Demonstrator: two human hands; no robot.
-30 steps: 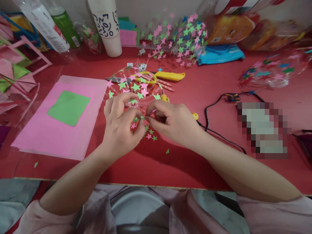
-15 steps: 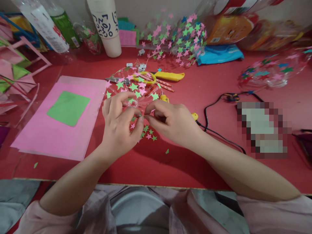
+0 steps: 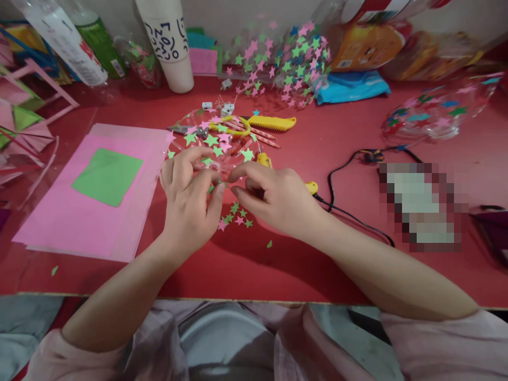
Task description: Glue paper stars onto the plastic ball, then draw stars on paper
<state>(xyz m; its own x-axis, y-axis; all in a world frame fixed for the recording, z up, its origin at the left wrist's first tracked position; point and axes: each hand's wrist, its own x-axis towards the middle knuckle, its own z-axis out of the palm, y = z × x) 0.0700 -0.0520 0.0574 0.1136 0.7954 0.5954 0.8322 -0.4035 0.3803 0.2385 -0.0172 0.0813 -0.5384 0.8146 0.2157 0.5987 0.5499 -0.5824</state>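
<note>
My left hand [image 3: 190, 193] hovers over the table, thumb and index fingertips brought together. What they pinch, if anything, I cannot make out; a sliver of green shows beside the tips. To its right is my right hand [image 3: 273, 196], its thumb and index finger curved with a small gap between them and nothing visible there. Below the fingertips lies a pile of small green and pink paper stars [image 3: 235, 214]. Just beyond both hands rests a clear plastic bottle piece with stars on it [image 3: 212, 140], partly hidden by my fingers.
Pink paper sheets [image 3: 51, 211] with a green square [image 3: 109, 175] lie left. Behind are scissors [image 3: 246, 127], a yellow-handled tool [image 3: 273, 123], a white cup [image 3: 178, 74], star-covered plastic [image 3: 304, 63] and a blue packet [image 3: 353, 87]. A black cord [image 3: 330, 182] runs right, near a blurred-out rectangle [image 3: 420, 203].
My fingertips, close together before, have drawn apart, the left hand shifting left. The right thumb and index finger have separated slightly. The whole view has moved a little.
</note>
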